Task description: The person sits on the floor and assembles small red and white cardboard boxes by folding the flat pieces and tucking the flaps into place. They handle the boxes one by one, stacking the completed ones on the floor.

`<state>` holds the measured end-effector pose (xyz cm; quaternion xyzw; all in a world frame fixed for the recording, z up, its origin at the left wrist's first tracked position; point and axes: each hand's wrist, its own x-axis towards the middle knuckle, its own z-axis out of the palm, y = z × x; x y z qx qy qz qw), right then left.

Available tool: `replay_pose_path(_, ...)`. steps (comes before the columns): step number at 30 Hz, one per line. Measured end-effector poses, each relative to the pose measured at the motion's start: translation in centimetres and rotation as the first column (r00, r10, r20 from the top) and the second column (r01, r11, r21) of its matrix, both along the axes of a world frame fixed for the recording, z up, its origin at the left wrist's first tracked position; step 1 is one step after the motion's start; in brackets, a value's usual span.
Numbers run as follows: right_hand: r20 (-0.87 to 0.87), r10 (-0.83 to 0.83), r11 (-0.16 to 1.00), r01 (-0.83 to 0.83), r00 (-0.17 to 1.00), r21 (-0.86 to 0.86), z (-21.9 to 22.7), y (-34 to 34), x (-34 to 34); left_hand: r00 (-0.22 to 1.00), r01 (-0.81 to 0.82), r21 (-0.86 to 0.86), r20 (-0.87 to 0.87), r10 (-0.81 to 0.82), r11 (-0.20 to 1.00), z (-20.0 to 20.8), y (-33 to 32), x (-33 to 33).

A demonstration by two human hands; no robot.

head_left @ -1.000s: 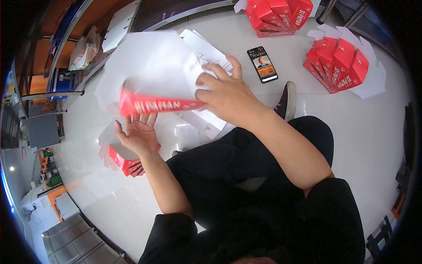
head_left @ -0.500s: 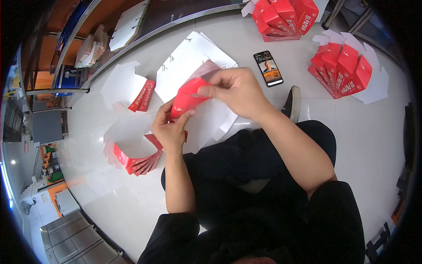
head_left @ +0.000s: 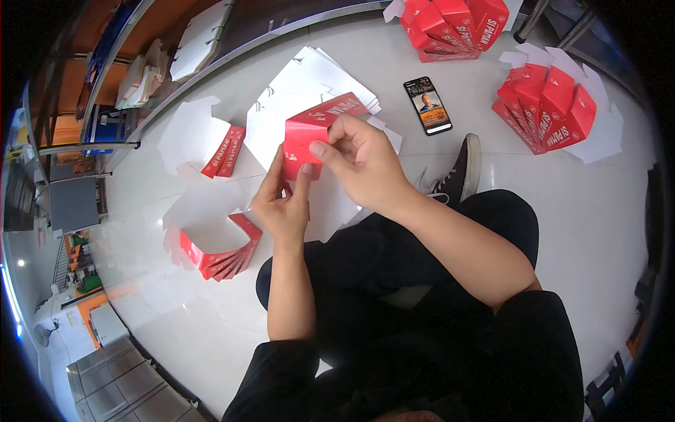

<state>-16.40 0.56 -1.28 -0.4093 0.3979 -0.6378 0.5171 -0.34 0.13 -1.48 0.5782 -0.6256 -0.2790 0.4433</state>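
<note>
Floor: white tiles (head_left: 619, 211).
Left hand (head_left: 285, 200): raised, fingers pinching the red carton (head_left: 313, 130) from below.
Right hand (head_left: 362, 165): fingers and thumb gripping its upper edge.

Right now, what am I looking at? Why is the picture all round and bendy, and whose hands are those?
The picture comes from a small camera worn on a person's head, looking down. Its very wide lens bends straight lines near the edges, so the room looks round.

There is no machine here. The two hands belong to the person wearing the camera, who sits on a pale floor in dark trousers. The left hand and the right hand both grip one red and white cardboard box, partly folded, in front of the person's knees.

On the floor lie flat white box sheets, a stack of flat red boxes, one more flat box, and two groups of folded red boxes. A phone lies face up, near a black shoe.
</note>
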Motion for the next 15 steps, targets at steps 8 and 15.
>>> replay_pose_path(8, -0.441, -0.431, 0.831, 0.156, 0.787, -0.533, 2.6, 0.3, -1.5, 0.998, 0.003, -0.394, -0.056, -0.028, 0.919, -0.7, 0.2, 0.8)
replay_pose_path(15, 0.19, -0.184, 0.971, 0.208, 0.964, -0.114, 1.2, 1.6, 1.8, 0.988, -0.037, -0.408, -0.15, -0.027, 0.912, -0.6, 0.5, -0.3)
